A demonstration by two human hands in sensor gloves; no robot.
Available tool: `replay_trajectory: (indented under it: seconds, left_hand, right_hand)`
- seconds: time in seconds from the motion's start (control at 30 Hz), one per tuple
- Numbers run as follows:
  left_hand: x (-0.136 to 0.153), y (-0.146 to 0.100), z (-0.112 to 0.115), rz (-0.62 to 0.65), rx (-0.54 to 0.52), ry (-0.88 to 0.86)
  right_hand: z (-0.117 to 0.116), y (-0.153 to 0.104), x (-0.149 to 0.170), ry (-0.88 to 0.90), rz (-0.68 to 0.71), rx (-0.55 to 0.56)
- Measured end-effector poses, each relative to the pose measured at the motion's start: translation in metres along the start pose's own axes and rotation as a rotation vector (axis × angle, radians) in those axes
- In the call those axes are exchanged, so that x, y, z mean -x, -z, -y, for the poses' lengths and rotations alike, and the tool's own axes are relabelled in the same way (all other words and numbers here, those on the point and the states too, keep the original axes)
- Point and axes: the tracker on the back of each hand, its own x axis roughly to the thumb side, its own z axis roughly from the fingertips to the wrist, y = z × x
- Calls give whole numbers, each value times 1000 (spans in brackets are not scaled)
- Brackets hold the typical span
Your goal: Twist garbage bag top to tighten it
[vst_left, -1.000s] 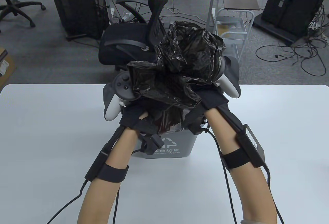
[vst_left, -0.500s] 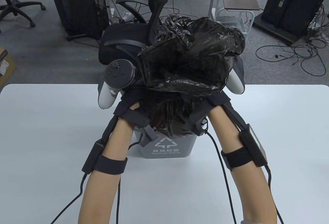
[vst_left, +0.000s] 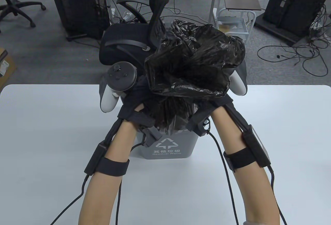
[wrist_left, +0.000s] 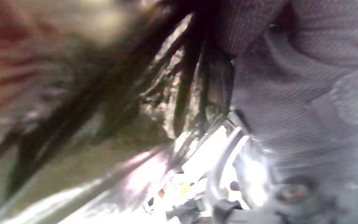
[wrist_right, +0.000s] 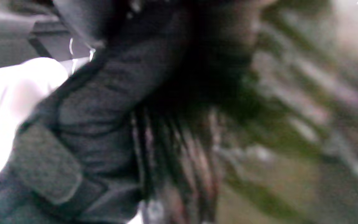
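A black garbage bag (vst_left: 194, 64) stands in a small grey waste bin (vst_left: 170, 147) on the white table. Its gathered neck (vst_left: 168, 108) is pleated into tight folds, and the loose top flares above it. My left hand (vst_left: 135, 101) grips the neck from the left and my right hand (vst_left: 214, 103) grips it from the right. The flared top hides most of the fingers. The left wrist view shows stretched dark pleats (wrist_left: 185, 77) beside a gloved hand (wrist_left: 291, 77). The right wrist view is blurred, with a gloved hand (wrist_right: 104, 109) against the dark pleats (wrist_right: 179, 146).
The bin sits near the table's far edge (vst_left: 51, 85). A black office chair (vst_left: 134, 39) stands just behind the table. A white rolling cart (vst_left: 232, 26) and black cabinets stand farther back, with cables on the floor.
The bag top went from crumpled to flared out wider and to the right. The neck between my hands is now more tightly pleated. My left hand's tracker rose and turned.
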Motion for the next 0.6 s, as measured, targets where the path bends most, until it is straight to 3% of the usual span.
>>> replay_trajectory:
  seconds: [0.17, 0.5, 0.6]
  left_hand:
    - [-3, -2, 3, -22, -26, 47]
    - [6, 2, 16, 2, 56, -123]
    - [9, 5, 18, 37, 101, -244]
  right_hand:
    - [0, 0, 0, -8, -11, -8]
    - [-2, 1, -1, -21, -22, 7]
    - [-2, 0, -1, -25, -27, 4]
